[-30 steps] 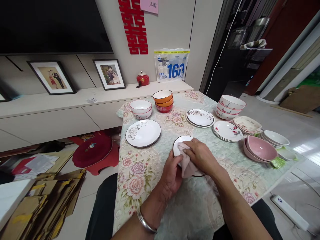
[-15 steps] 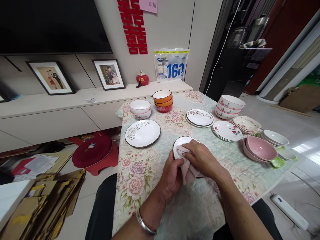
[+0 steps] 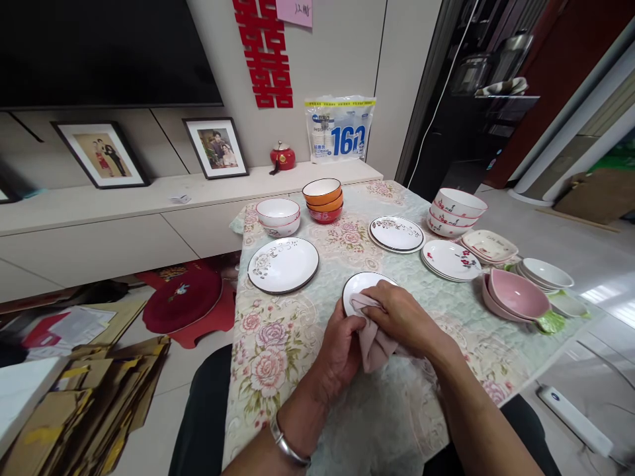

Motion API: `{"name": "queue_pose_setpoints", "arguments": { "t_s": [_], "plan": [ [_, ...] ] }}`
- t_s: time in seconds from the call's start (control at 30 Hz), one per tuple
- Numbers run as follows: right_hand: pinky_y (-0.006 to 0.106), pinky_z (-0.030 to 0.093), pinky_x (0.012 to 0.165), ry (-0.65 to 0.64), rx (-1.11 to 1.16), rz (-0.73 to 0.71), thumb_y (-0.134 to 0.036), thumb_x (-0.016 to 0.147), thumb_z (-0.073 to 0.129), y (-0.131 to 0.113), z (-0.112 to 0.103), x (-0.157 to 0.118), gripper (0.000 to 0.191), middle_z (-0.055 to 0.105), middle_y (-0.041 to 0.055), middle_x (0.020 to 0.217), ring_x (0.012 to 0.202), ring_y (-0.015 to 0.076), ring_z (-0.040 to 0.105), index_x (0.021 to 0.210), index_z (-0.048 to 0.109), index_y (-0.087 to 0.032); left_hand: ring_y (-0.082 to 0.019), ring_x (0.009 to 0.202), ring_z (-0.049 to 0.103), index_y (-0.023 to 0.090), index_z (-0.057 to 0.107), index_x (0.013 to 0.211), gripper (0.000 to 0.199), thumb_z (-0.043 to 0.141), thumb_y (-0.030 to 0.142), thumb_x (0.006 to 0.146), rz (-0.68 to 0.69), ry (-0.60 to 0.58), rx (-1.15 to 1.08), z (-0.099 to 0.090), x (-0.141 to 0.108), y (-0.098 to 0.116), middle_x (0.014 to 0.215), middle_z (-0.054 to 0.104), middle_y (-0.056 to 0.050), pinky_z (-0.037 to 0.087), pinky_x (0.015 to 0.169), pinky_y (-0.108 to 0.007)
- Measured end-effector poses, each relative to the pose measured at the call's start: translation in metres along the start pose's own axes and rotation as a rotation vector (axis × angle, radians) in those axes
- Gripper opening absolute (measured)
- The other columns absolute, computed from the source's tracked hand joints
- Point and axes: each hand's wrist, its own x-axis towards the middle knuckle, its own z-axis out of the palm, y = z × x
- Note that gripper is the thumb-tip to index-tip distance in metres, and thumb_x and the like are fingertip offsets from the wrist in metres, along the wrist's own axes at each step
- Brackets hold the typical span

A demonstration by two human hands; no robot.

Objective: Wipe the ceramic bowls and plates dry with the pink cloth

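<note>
A white plate with a dark rim is held over the near part of the table. My left hand grips its left edge, thumb on top. In my right hand is a pinkish-beige cloth, pressed against the plate's face; the cloth hangs down past the near edge. Both hands cover much of the plate. Beyond it to the left lies a larger white plate with a floral pattern. Farther off to the right is a small stack of dark-rimmed plates.
White bowls and orange and red bowls stand at the table's back. On the right are stacked white bowls, plates with red flowers, square dishes and pink bowls. A red stool stands left of the table.
My right hand has shifted slightly, and the cloth's hanging end is a little lower. The plate has tilted slightly; the other dishes have not moved.
</note>
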Motion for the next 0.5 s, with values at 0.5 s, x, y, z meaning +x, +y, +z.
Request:
{"name": "queue_pose_setpoints", "arguments": {
  "t_s": [0.5],
  "plan": [
    [0.026,0.032,0.069,0.011,-0.013,0.024,-0.020,0.089,0.050,0.001,0.002,0.000,0.014,0.060,0.0055,0.091,0.080,0.0160,0.055,0.087,0.064,-0.019,-0.019,0.082,0.062,0.018,0.060,0.116,0.063,0.057,0.003,0.055,-0.019,0.023,-0.012,0.001,0.001,0.002,0.093,0.069,-0.004,0.048,0.074,-0.029]
  ]
}}
